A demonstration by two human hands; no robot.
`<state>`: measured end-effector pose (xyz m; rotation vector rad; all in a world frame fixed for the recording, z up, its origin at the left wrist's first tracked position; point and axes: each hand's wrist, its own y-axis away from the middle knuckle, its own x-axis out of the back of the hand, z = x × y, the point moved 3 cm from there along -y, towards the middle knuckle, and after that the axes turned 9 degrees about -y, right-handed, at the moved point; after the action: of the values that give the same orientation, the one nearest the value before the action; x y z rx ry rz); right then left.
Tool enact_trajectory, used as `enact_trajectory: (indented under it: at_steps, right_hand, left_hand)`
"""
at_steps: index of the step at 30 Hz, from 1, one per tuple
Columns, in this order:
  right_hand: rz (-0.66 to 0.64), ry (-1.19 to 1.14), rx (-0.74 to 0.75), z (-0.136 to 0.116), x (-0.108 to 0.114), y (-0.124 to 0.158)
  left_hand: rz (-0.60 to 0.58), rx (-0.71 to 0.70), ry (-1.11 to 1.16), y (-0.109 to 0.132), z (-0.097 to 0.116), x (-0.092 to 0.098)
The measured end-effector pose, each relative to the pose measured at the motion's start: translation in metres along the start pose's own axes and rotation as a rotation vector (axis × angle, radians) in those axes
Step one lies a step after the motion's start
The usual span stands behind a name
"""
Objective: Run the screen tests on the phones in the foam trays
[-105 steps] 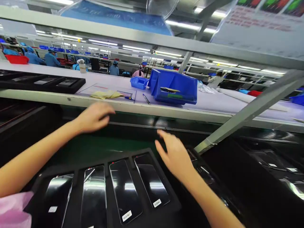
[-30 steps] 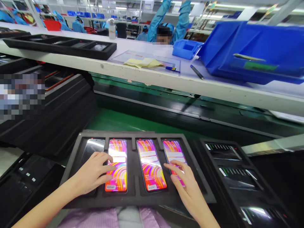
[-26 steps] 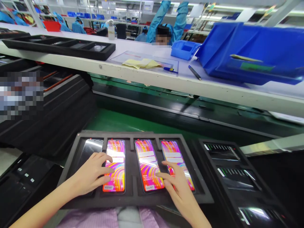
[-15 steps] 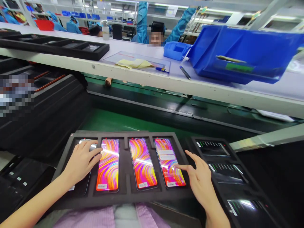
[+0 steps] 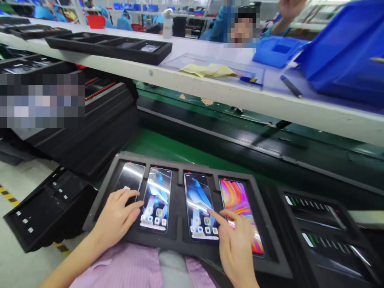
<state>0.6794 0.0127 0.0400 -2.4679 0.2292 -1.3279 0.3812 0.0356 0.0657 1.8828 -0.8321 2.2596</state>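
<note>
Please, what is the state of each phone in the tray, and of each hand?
Leftmost phone: screen dark.
Second phone: lit, app icons.
Third phone: lit, app icons.
Rightmost phone: lit, orange wallpaper.
Left hand: flat on leftmost phone.
Right hand: forefinger on third phone.

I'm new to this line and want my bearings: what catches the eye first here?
Four phones lie in a black foam tray at bottom centre; the rightmost phone glows orange and pink. The right hand touches the third phone, the left hand rests on the dark leftmost phone.
</note>
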Motion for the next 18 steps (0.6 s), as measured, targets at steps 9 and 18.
enact_trajectory:
  at_steps: [9,18]
  right_hand:
    - [-0.163,-0.09,0.29,-0.037,-0.031,-0.008]
    - [0.004,-0.06,0.41,-0.039,-0.01,-0.002]
  left_hand:
    - [0.038,-0.028,0.014,0.016,0.019,0.002]
    - [0.094,-0.028,-0.06,0.018,0.02,-0.004]
